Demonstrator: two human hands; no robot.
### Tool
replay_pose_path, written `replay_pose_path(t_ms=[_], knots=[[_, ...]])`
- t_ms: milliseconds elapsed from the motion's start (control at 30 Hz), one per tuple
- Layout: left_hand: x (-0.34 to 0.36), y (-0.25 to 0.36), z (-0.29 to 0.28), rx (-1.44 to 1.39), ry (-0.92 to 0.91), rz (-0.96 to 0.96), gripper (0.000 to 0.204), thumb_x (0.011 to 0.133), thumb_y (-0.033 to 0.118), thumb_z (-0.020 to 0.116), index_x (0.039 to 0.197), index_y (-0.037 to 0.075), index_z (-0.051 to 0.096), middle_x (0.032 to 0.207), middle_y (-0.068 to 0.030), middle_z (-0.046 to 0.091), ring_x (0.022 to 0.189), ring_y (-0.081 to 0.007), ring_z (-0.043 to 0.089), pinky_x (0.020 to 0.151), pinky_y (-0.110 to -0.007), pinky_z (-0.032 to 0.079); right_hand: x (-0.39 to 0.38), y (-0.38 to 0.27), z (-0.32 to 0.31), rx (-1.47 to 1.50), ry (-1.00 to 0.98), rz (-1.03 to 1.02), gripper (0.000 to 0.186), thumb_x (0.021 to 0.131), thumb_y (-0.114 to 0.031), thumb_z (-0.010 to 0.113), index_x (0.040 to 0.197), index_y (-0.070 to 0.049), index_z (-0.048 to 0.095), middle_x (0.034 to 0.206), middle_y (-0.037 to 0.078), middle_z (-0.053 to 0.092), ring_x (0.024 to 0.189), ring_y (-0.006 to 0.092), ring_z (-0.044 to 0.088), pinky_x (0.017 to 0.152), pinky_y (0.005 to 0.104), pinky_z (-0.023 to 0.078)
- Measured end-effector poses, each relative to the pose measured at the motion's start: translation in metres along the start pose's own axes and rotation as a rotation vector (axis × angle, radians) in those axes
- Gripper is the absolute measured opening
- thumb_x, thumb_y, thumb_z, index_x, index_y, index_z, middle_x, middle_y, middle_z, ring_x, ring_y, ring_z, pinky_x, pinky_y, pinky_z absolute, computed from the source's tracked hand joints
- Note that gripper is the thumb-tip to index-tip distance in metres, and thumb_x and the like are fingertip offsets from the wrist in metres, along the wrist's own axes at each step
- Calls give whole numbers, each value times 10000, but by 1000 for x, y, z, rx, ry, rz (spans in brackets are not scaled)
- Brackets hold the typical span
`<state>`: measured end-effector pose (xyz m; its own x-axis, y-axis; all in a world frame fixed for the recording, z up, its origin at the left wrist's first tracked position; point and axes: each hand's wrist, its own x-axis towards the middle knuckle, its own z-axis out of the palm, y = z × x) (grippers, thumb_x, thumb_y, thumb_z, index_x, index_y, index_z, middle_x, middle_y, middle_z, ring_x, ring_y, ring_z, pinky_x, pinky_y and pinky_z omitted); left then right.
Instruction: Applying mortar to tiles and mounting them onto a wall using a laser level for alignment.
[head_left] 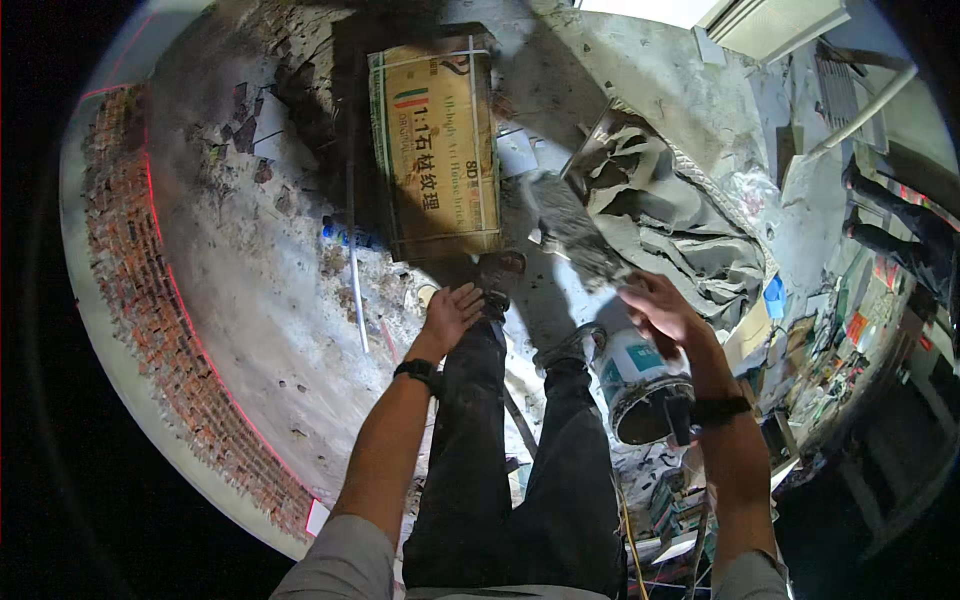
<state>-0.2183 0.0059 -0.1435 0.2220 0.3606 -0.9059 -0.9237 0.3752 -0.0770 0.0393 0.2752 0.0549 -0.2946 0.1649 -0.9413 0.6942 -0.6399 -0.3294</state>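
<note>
View from the head, looking down the person's own legs to a dusty concrete floor [250, 300]. The right hand [662, 312] has its grip clamped on the handle of a trowel [575, 230], whose blade, loaded with grey mortar, reaches up and left from the fingers; the tool is blurred, so its exact outline cannot be told. Just below this hand stands a white bucket [640, 385], tilted, its dark mouth toward the viewer. The left hand [452, 315] hangs free with its fingers spread apart, holding nothing, above the left shoe. A large cardboard box [437, 140] lies flat ahead of the feet. A heap of grey mortar [670, 220] lies on a sheet beside the trowel's blade.
</note>
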Motion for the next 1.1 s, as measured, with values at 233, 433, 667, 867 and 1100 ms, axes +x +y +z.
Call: replay_pose_path(t_ms=[233, 433, 667, 867, 1100], knots=[[-25, 8, -63, 295, 171, 11, 641, 976, 453, 245, 1418, 11, 387, 1412, -168, 467, 1228, -299, 490, 1081, -407, 319, 43, 96, 14, -212, 58, 43, 410, 821, -209, 752, 1132, 0, 584, 790, 81, 632, 574, 142, 576, 497, 287, 470], [-25, -2, -56, 365, 164, 34, 640, 979, 441, 217, 1425, 10, 374, 1425, -176, 452, 1259, -314, 465, 1098, -425, 296, 86, 114, 62, 144, -149, -40, 559, 825, -131, 735, 1269, 90, 477, 686, 64, 594, 535, 126, 545, 445, 277, 423], [-16, 15, -5, 334, 61, 131, 618, 968, 441, 277, 1387, 15, 433, 1367, -164, 517, 1220, -276, 512, 1076, -405, 321, 3, 63, 18, 125, -168, -80, 474, 857, -160, 695, 1243, 53, 520, 753, 51, 600, 588, 113, 556, 505, 248, 480], [20, 36, 70, 637, 17, 265, 670, 956, 507, 373, 1402, 9, 415, 1428, -175, 453, 1295, -268, 451, 1070, -386, 336, -49, -7, -49, 1, 193, -84, 277, 861, -215, 633, 1014, 7, 570, 647, 22, 506, 526, 101, 513, 446, 256, 423], [56, 17, 122, 510, -169, 130, 736, 964, 538, 297, 1468, 2, 282, 1504, -186, 340, 1404, -297, 305, 1162, -435, 199, 105, -43, -5, -747, 258, -574, 241, 892, -268, 602, 966, -39, 590, 687, 71, 532, 564, 184, 521, 487, 315, 427]])
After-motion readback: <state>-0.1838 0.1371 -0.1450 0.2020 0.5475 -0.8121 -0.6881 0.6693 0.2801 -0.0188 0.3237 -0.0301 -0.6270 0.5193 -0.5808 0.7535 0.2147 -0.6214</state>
